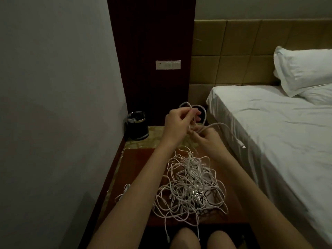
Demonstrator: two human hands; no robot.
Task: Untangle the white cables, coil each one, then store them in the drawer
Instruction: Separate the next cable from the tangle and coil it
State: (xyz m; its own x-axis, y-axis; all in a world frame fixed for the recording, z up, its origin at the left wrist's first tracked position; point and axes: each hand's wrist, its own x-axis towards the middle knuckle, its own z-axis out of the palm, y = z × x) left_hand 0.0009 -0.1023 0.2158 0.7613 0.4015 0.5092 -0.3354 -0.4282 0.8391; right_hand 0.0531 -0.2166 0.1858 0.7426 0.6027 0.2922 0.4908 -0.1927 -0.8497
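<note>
White cables (190,184), thin and cord-like, lie in one loose tangled heap on the reddish-brown wooden bedside table (142,164), toward its near right part, with a few strands trailing over the near edge and one small loop lying apart at the left by the left forearm. One white cable (222,127) is lifted clear of the heap and held above the far end of the table; it makes a couple of raised loops between the hands, and its plug end hangs off to the right, in front of the bed. The left hand (177,123) has its fingers curled, pinching the loops from the left. The right hand (206,139), lower and just beside it, grips the same cable with bent fingers, the two hands nearly touching. Beyond the table, on the patterned floor at the far left, stands a black round waste bin (136,125) with a metal rim. A white switch and socket plate (168,64) sits on the dark wooden wall panel behind. To the right lies a bed with a white sheet (265,126) and white pillows (303,71) against a tan padded headboard (233,56).
</note>
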